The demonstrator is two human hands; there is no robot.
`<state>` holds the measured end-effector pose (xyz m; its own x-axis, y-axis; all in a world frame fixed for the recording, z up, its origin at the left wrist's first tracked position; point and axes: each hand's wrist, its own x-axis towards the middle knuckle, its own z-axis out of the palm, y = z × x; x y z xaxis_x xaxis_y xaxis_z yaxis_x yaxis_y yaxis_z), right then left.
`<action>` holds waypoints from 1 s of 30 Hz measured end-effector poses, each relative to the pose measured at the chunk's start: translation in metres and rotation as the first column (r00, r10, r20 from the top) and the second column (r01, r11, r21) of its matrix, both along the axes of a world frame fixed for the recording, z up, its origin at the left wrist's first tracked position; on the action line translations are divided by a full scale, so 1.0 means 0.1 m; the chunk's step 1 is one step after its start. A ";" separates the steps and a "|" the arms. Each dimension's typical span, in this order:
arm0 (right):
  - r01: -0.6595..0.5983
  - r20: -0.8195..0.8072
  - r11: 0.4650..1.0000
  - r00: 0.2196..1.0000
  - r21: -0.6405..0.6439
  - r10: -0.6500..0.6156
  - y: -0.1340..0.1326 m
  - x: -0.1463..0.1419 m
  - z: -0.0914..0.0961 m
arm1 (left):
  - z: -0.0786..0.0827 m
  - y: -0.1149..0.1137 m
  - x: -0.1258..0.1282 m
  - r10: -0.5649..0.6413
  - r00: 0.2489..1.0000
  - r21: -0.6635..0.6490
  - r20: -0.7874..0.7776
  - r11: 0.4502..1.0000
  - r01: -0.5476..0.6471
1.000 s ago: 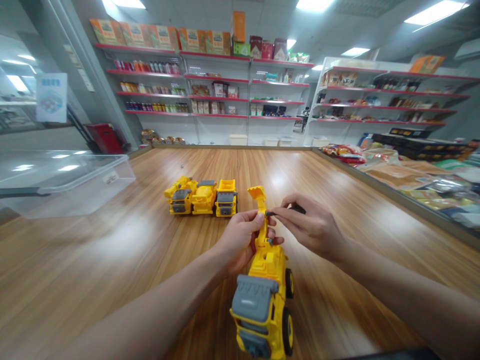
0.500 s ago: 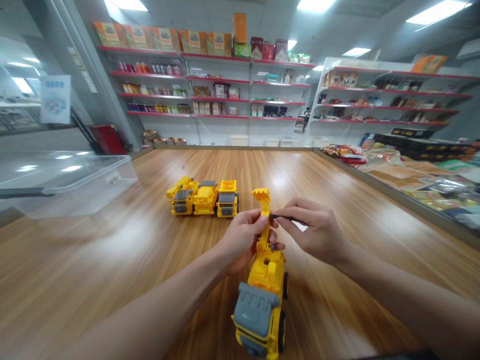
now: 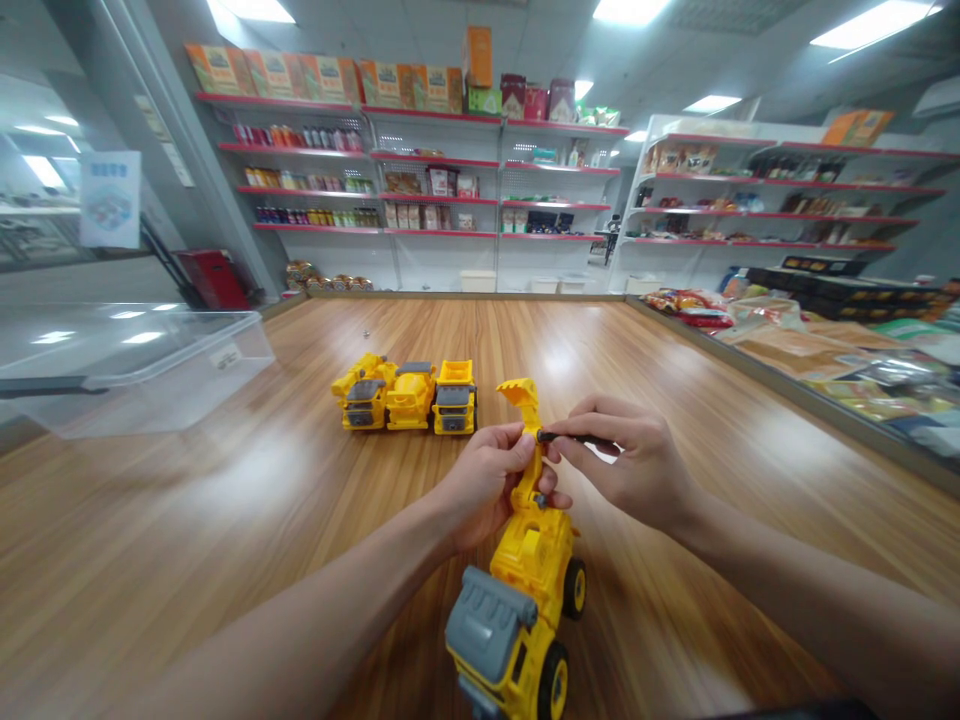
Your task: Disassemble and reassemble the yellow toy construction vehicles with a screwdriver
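A yellow toy excavator truck (image 3: 534, 548) with a grey cab roof and black wheels is in front of me, its cab end nearest. My left hand (image 3: 491, 480) grips its raised arm, thumb on the near side and fingertips showing behind. At the arm's top is a toothed yellow bucket (image 3: 519, 390). My right hand (image 3: 634, 455) pinches a thin black screwdriver (image 3: 581, 438), held roughly level. Its tip meets the arm's right side at the joint beside my left thumb; the exact contact is too small to make out.
Three more yellow toy trucks (image 3: 411, 395) stand side by side beyond my left hand. A clear plastic bin (image 3: 172, 375) is at the table's left edge. Packaged goods (image 3: 810, 350) lie past the right rim of the wooden table (image 3: 300, 560). Stocked shelves (image 3: 442, 160) line the back.
The toy excavator truck has turned, its cab swinging left and its right wheels showing more. The bucket now faces further left. Both hands keep their hold in nearly the same place.
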<state>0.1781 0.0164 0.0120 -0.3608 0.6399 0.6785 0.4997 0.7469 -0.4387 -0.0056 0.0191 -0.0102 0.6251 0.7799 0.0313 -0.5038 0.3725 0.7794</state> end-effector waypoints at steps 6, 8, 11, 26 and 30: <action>0.032 0.074 0.994 0.996 0.102 -0.039 0.00 0.04 -0.01 | 0.03 -0.03 0.02 0.012 1.000 -0.002 -0.021 1.000 -0.012; 0.035 0.088 0.989 0.995 0.144 -0.048 -0.01 0.04 -0.01 | 0.03 -0.05 0.03 0.034 0.999 -0.001 -0.026 0.999 -0.034; 0.035 0.114 0.982 0.992 0.183 -0.056 -0.02 0.03 -0.01 | 0.03 -0.05 0.05 0.073 0.996 0.007 -0.046 0.997 -0.073; 0.008 0.095 0.998 0.995 0.054 -0.013 -0.03 0.04 0.00 | 0.10 -0.05 0.08 0.285 0.954 0.103 -0.093 0.956 -0.275; 0.063 0.027 0.997 0.998 0.033 -0.064 0.02 0.07 -0.03 | 0.09 -0.04 0.08 0.298 0.948 0.129 -0.115 0.950 -0.283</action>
<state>0.1855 0.0183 0.0092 -0.3393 0.6401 0.6893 0.5583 0.7268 -0.4001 0.0024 0.0151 -0.0016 0.3762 0.9246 0.0595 -0.4678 0.1341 0.8736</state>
